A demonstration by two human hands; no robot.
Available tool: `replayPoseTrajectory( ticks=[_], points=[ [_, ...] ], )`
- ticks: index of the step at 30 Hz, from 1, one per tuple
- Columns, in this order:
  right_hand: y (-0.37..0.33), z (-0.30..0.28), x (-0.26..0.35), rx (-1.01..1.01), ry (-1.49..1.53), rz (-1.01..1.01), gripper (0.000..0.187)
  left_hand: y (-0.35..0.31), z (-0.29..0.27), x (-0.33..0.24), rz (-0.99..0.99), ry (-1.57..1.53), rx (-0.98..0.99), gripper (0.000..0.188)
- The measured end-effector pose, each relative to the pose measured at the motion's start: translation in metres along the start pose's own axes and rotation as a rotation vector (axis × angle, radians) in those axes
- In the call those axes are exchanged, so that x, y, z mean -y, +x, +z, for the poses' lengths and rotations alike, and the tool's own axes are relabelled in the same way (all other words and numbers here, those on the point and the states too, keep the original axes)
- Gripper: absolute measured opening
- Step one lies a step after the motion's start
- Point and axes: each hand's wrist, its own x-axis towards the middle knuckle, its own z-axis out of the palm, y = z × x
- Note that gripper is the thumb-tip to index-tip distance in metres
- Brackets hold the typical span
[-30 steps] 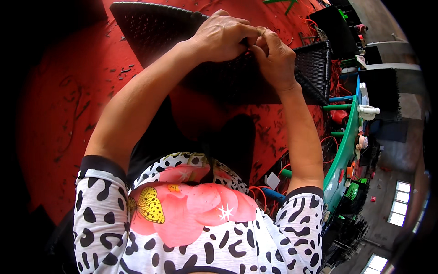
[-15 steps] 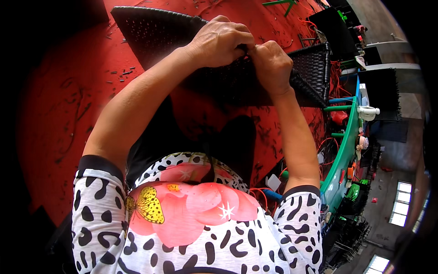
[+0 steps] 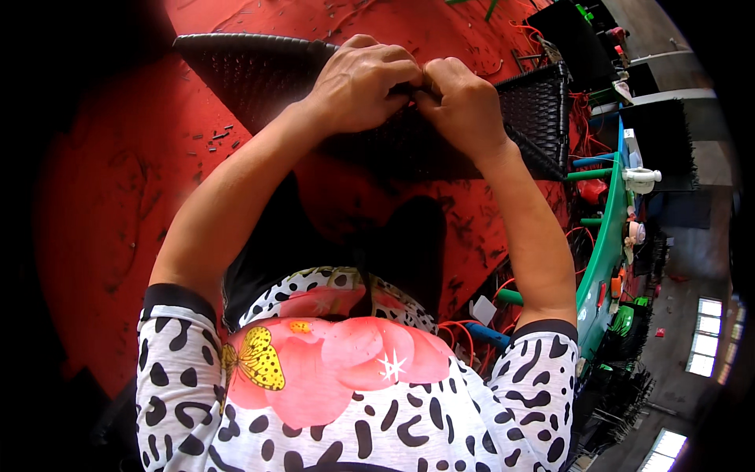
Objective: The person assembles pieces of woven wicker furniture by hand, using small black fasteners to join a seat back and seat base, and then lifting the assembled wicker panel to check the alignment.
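A large black woven wicker panel (image 3: 267,82), which looks like part of a furniture piece, lies across the space in front of me. Its rim passes beneath both hands, and another woven side (image 3: 543,110) rises at the right. My left hand (image 3: 368,85) is closed at the panel's upper edge, fingers curled downward. Close beside it, my right hand (image 3: 464,102) pinches at the same spot with thumb and forefinger. Whatever the fingertips grip is hidden between them; it may be a strand of the weave, but I cannot tell.
Dark offcuts (image 3: 222,135) are scattered over the red floor covering (image 3: 110,204). To the right stands a long green-edged workbench (image 3: 604,244) with a white fitting (image 3: 641,180) on it. Orange hoses (image 3: 460,334) trail beneath. Black woven pieces (image 3: 659,145) stand beyond the bench.
The panel's left corner has dropped slightly lower in view. Both hands have shifted a little to the left, staying together at the rim, and the right hand's fingers have turned.
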Motion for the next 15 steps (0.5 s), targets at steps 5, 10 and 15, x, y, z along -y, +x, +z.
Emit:
replayPoseTrajectory(
  ticks=[5, 10, 15],
  points=[
    [0.009, -0.008, 0.005, 0.091, 0.016, 0.198, 0.034, 0.000, 0.000, -0.008, 0.010, 0.046, -0.028, 0.027],
    [0.033, -0.020, 0.005, 0.653, 0.060, 0.311, 0.044, -0.010, -0.009, -0.028, -0.103, -0.025, 0.014, 0.060],
    [0.016, -0.014, 0.011, 0.646, 0.097, 0.283, 0.045, -0.021, -0.013, -0.036, -0.113, -0.046, 0.046, 0.058]
  ],
)
